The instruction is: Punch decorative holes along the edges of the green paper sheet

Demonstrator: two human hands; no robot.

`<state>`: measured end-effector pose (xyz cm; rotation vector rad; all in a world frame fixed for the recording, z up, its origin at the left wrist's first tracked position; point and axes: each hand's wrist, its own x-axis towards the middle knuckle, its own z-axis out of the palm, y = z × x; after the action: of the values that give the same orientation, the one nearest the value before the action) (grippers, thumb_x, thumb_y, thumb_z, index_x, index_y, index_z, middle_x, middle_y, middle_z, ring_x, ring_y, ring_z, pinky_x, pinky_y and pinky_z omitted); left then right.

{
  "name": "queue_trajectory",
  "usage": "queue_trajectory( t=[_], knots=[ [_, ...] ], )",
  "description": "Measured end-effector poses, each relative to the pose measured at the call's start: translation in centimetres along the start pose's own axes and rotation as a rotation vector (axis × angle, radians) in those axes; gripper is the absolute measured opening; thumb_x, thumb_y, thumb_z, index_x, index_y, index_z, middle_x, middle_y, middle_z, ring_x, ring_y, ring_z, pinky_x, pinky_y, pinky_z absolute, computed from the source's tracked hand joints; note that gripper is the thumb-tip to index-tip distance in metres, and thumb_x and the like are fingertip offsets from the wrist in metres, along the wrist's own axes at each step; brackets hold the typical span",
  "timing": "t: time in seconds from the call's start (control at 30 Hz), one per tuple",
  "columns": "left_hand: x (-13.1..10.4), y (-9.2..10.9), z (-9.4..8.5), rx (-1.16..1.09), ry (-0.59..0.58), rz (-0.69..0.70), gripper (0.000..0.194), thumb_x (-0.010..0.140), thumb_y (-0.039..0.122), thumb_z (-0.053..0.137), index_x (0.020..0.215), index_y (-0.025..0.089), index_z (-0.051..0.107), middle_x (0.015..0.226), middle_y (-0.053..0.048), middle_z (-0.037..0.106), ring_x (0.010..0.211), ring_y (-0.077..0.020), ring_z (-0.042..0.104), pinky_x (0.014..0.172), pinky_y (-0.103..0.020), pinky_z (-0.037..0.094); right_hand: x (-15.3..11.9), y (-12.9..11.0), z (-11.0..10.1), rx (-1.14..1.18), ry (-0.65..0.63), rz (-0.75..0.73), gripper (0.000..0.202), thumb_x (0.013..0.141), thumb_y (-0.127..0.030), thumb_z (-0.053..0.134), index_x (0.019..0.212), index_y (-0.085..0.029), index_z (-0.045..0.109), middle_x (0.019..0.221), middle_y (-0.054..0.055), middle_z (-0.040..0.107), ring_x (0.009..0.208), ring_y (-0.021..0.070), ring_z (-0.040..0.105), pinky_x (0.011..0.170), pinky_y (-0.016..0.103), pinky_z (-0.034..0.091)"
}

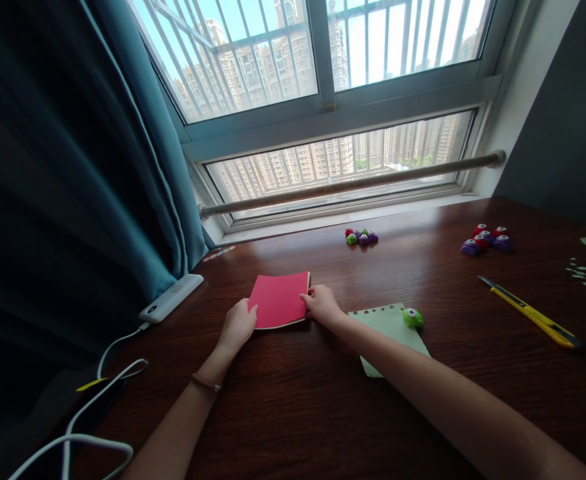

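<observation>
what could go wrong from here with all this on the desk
The yellow utility knife appears to have its blade out, so a careless reach could cause a cut. The right forearm crosses the green sheet and might drag it, nudging the green punch. The red pad, held at both sides, could crease if squeezed.

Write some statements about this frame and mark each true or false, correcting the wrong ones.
1. The left hand and right hand touch the pad. True.
2. The right hand is at the pad's left edge. False: it is at the right edge.
3. A green punch sits at a corner of the sheet. True.
4. The knife lies right of the sheet. True.
5. The knife touches the sheet. False: they lie apart.
</observation>
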<state>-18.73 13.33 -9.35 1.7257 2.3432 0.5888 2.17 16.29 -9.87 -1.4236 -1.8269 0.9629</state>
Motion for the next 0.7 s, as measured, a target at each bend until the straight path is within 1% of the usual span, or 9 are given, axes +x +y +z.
queue_trajectory(
  t=[0.07, 0.2, 0.33, 0.47, 0.53, 0.6, 0.63, 0.7],
  knots=[
    [0.0, 0.0, -0.5, 0.097, -0.015, -0.005, 0.022, 0.08, 0.021, 0.044, 0.092, 0.01, 0.06, 0.094, -0.017, 0.063, 0.09, -0.0302, 0.059, 0.075, -0.034, 0.041, 0.2, -0.2, 0.2, 0.005, -0.023, 0.008, 0.007, 0.072, -0.014, 0.059, 0.076, -0.012, 0.065, 0.069, 0.008, 0.064, 0.069, 0.0183, 0.059, 0.061, 0.023, 0.042],
    [0.0, -0.2, -1.0, 0.25, -0.033, -0.032, 0.027, 0.082, 0.022, 0.039, 0.091, 0.01, 0.061, 0.092, -0.018, 0.063, 0.088, -0.0302, 0.059, 0.073, -0.033, 0.042, 0.3, -1.1, 0.6, 0.009, -0.058, -0.008, 0.016, 0.067, -0.006, 0.058, 0.079, -0.012, 0.066, 0.073, 0.007, 0.065, 0.069, 0.0168, 0.059, 0.06, 0.02, 0.04],
    [-0.2, -0.4, -1.0, 0.372, -0.02, -0.076, 0.032, 0.083, 0.022, 0.034, 0.089, 0.008, 0.062, 0.09, -0.02, 0.061, 0.082, -0.0303, 0.06, 0.068, -0.034, 0.043, 0.5, -1.8, 1.6, 0.005, -0.077, -0.026, 0.021, 0.068, -0.003, 0.053, 0.083, -0.009, 0.066, 0.081, 0.01, 0.065, 0.072, 0.017, 0.059, 0.059, 0.02, 0.039],
    [-0.7, -0.2, -1.0, 0.454, -0.006, -0.088, 0.035, 0.084, 0.023, 0.03, 0.091, 0.009, 0.062, 0.093, -0.02, 0.058, 0.078, -0.03, 0.06, 0.065, -0.035, 0.043, 0.5, -2.2, 2.0, -0.005, -0.094, -0.038, 0.02, 0.072, -0.006, 0.05, 0.086, -0.007, 0.064, 0.084, 0.013, 0.065, 0.073, 0.0185, 0.059, 0.058, 0.022, 0.038],
    [-0.9, -0.1, -1.0, 0.49, 0.012, -0.091, 0.038, 0.086, 0.024, 0.028, 0.093, 0.008, 0.061, 0.094, -0.02, 0.057, 0.078, -0.0306, 0.06, 0.066, -0.037, 0.043, -0.1, -2.6, 1.5, -0.005, -0.104, -0.053, 0.018, 0.074, -0.009, 0.049, 0.085, -0.007, 0.064, 0.085, 0.014, 0.064, 0.073, 0.0188, 0.058, 0.059, 0.022, 0.038],
    [-1.2, 0.1, -1.1, 0.524, 0.043, -0.091, 0.04, 0.087, 0.027, 0.027, 0.094, 0.005, 0.06, 0.094, -0.021, 0.055, 0.081, -0.0323, 0.058, 0.068, -0.039, 0.043, -1.6, -3.2, 0.2, -0.017, -0.121, -0.087, 0.017, 0.076, -0.012, 0.05, 0.087, -0.009, 0.062, 0.086, 0.013, 0.064, 0.074, 0.0187, 0.058, 0.06, 0.023, 0.039],
    [-1.3, 0.3, -1.2, 0.54, 0.064, -0.092, 0.041, 0.087, 0.028, 0.027, 0.095, 0.004, 0.059, 0.095, -0.022, 0.054, 0.084, -0.0341, 0.057, 0.068, -0.041, 0.043, -2.7, -3.5, -0.6, -0.037, -0.131, -0.12, 0.017, 0.076, -0.013, 0.05, 0.088, -0.009, 0.061, 0.086, 0.013, 0.064, 0.074, 0.0188, 0.058, 0.061, 0.023, 0.039],
    [-1.8, 0.8, -1.3, 0.571, 0.12, -0.095, 0.044, 0.088, 0.03, 0.026, 0.098, 0.001, 0.057, 0.099, -0.024, 0.052, 0.092, -0.0387, 0.052, 0.07, -0.046, 0.042, -5.9, -3.9, -2.9, -0.13, -0.159, -0.258, 0.018, 0.078, -0.015, 0.05, 0.093, -0.011, 0.058, 0.087, 0.012, 0.063, 0.076, 0.0194, 0.057, 0.064, 0.025, 0.04]
  ],
)
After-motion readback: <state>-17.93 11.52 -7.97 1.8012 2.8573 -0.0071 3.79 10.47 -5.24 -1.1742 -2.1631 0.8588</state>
